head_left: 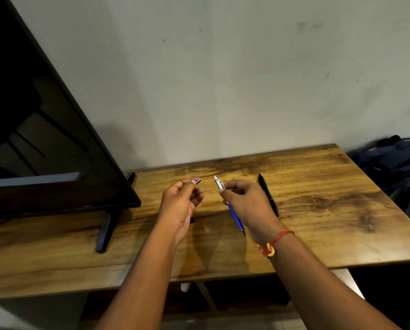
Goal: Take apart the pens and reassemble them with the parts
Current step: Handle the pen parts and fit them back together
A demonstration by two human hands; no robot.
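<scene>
A grainy wood table (pixel 318 186) meets a scuffed wall. The right hand (pixel 249 203) pinches a slim blue pen (pixel 233 215) aloft; the left hand (pixel 181 203) pinches a small part (pixel 197 181). A black pen (pixel 268 195) lies just beside.

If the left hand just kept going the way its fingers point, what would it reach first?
Probably nothing nearby. The left hand points up and away, toward the far edge of the wooden table and the wall behind it. That stretch looks free, though depth is hard to judge.

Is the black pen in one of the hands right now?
No, the black pen lies on the table, beside the right hand.
</scene>
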